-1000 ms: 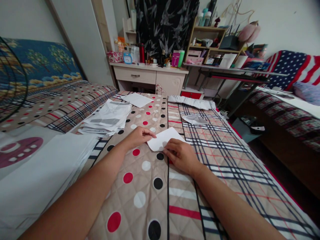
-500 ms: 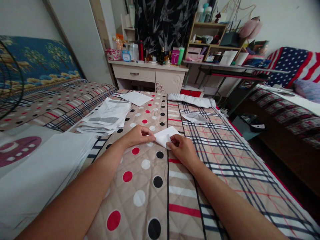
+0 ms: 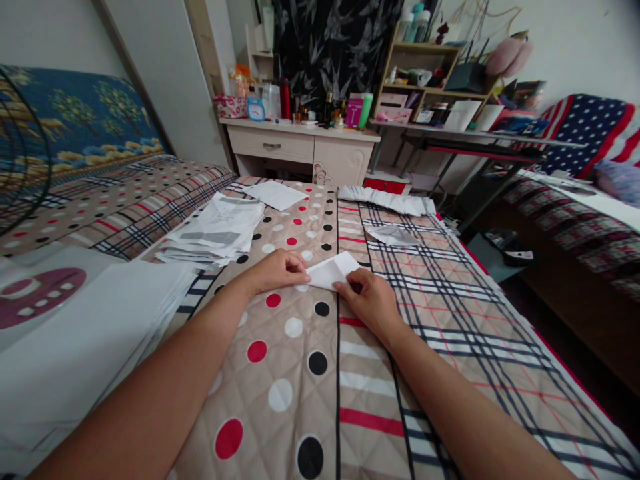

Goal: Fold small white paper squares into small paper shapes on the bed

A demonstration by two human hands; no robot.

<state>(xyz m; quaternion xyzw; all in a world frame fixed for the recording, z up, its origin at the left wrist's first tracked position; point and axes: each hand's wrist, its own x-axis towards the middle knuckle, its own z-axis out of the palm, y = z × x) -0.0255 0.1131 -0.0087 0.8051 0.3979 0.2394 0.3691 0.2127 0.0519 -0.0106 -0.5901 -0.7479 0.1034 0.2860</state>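
A small piece of white folded paper point(image 3: 331, 271) rests on the patterned bedspread point(image 3: 287, 427) between my hands. My left hand point(image 3: 281, 270) pinches its left corner between thumb and fingers. On the other side, my right hand point(image 3: 369, 293) grips the near right edge, thumb and fingertips pressed together on it. A flap lies folded over the sheet, with a crease line showing near its right part. The fingers of both hands hide the paper's ends.
Left of my hands lies a stack of printed sheets point(image 3: 215, 230), with a single white sheet point(image 3: 277, 195) beyond it. Larger papers point(image 3: 115, 313) cover the near left. A pleated white strip point(image 3: 387, 200) and a folded paper piece point(image 3: 393, 235) lie at the far right. A cluttered dresser point(image 3: 273, 145) stands behind.
The paper's raised, curling flap now lies flatter, and its near edge looks straighter. Both hands keep their hold in nearly the same place. The whole view has shifted slightly.
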